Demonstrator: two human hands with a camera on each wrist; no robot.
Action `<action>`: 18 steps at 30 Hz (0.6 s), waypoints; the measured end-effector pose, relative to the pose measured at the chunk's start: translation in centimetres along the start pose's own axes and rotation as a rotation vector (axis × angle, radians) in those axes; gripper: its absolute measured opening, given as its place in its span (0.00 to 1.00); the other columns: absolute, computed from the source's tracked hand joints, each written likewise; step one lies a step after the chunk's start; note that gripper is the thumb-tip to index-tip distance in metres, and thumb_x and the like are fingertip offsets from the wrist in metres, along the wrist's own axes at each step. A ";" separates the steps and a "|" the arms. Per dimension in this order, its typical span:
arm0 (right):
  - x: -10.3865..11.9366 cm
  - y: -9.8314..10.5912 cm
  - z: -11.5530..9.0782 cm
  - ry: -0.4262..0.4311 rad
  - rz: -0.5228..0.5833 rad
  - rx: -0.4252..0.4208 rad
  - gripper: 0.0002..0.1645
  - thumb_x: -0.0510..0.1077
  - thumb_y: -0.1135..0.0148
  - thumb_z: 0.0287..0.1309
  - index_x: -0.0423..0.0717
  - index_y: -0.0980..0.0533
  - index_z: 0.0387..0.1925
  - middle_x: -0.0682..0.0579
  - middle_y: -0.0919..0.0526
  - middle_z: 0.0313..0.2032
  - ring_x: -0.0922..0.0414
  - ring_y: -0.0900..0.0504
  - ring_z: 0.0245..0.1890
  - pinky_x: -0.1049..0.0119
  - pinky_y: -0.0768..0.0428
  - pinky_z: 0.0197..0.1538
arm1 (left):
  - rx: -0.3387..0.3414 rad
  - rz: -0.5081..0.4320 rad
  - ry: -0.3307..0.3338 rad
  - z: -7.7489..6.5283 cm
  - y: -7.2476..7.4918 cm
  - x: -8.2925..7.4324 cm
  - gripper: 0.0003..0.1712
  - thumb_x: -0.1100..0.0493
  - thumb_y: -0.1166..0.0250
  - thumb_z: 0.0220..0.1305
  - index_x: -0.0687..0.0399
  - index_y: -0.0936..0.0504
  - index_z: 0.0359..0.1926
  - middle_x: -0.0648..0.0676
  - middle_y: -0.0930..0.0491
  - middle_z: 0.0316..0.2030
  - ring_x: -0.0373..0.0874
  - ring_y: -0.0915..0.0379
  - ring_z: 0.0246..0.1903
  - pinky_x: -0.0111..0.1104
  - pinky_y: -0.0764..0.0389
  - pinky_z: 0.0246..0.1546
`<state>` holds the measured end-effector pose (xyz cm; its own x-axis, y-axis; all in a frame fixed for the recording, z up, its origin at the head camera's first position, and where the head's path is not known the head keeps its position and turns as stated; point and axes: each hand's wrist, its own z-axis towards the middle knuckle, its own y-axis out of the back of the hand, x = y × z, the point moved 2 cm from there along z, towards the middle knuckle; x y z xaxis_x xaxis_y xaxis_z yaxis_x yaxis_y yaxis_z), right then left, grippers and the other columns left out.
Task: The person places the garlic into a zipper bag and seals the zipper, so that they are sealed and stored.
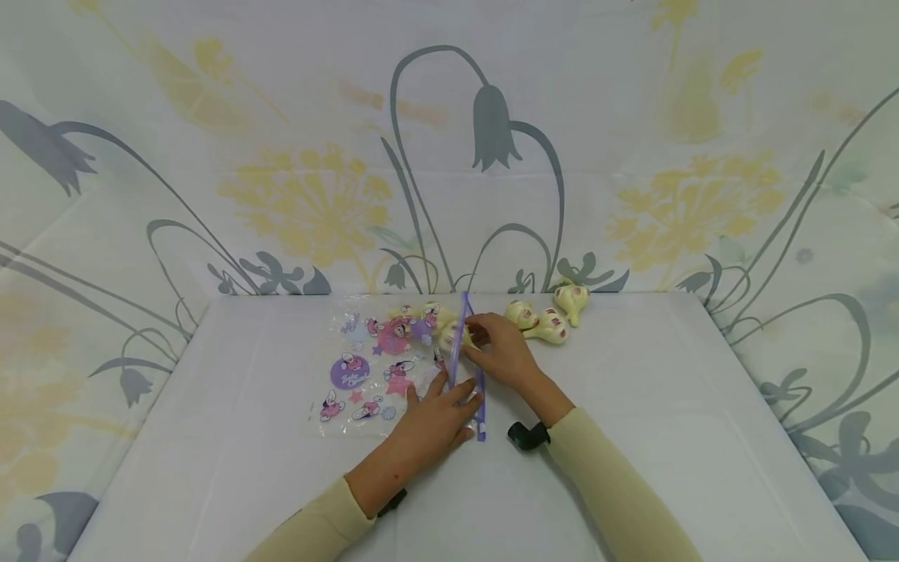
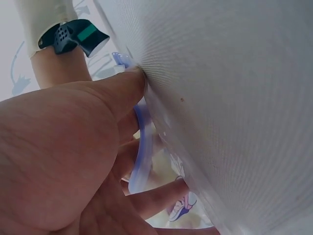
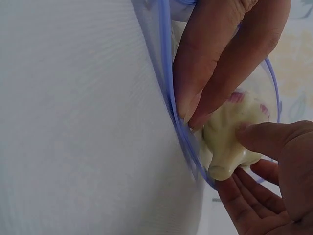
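Observation:
A clear zip bag [image 1: 351, 373] with pink and purple cartoon prints lies flat, its purple-edged mouth [image 1: 456, 343] gaping toward the right. My left hand [image 1: 435, 417] rests palm down at that mouth, fingers spread and pressing the lower edge against the table. My right hand [image 1: 502, 347] reaches into the opening and holds a garlic bulb [image 3: 232, 134], pale with purplish patches, between thumb and fingers. More garlic shows through the film at the bag's far side. Part of the held bulb is hidden by the right hand in the head view.
Three garlic bulbs lie beyond my right hand: one [image 1: 521, 314] next to another [image 1: 551, 328], and a third [image 1: 572, 299] farther right near the back edge. A white cloth covers the table [image 1: 667, 437]. A flower-printed curtain [image 1: 449, 195] rises behind it.

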<state>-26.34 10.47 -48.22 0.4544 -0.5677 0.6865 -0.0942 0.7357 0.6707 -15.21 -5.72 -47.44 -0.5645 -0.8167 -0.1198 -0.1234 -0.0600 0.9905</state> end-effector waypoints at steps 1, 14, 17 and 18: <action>0.0 -0.1 0.1 -0.004 -0.007 0.006 0.28 0.36 0.24 0.61 0.32 0.22 0.61 0.39 0.14 0.49 0.47 0.11 0.45 0.56 0.12 0.51 | -0.004 0.004 0.000 0.0 0.0 0.0 0.33 0.42 0.34 0.74 0.41 0.24 0.76 0.49 0.33 0.78 0.69 0.42 0.77 0.75 0.28 0.58; 0.3 -1.1 1.3 -0.011 -0.030 0.063 0.18 0.38 0.26 0.62 0.34 0.17 0.51 0.42 0.12 0.46 0.49 0.10 0.43 0.58 0.12 0.49 | -0.113 0.122 -0.034 -0.3 0.3 -0.4 0.31 0.41 0.29 0.70 0.40 0.19 0.71 0.48 0.26 0.72 0.65 0.35 0.71 0.68 0.21 0.55; 0.6 -1.2 1.6 -0.004 -0.045 0.067 0.14 0.39 0.25 0.61 0.36 0.16 0.46 0.44 0.11 0.42 0.51 0.10 0.40 0.60 0.12 0.47 | -0.111 0.151 -0.037 -0.2 0.4 -0.4 0.31 0.40 0.30 0.70 0.39 0.19 0.71 0.48 0.26 0.72 0.64 0.35 0.70 0.65 0.21 0.57; 0.6 -1.2 1.7 -0.005 -0.047 0.068 0.13 0.38 0.25 0.61 0.36 0.16 0.45 0.45 0.11 0.41 0.52 0.10 0.39 0.60 0.12 0.46 | -0.108 0.158 -0.038 -0.2 0.4 -0.4 0.31 0.40 0.30 0.71 0.39 0.19 0.71 0.48 0.26 0.72 0.64 0.35 0.70 0.64 0.21 0.58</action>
<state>-27.46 8.61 -48.08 0.4555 -0.6032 0.6547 -0.1324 0.6814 0.7198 -14.83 -5.54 -47.02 -0.6002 -0.7990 0.0373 0.0562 0.0044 0.9984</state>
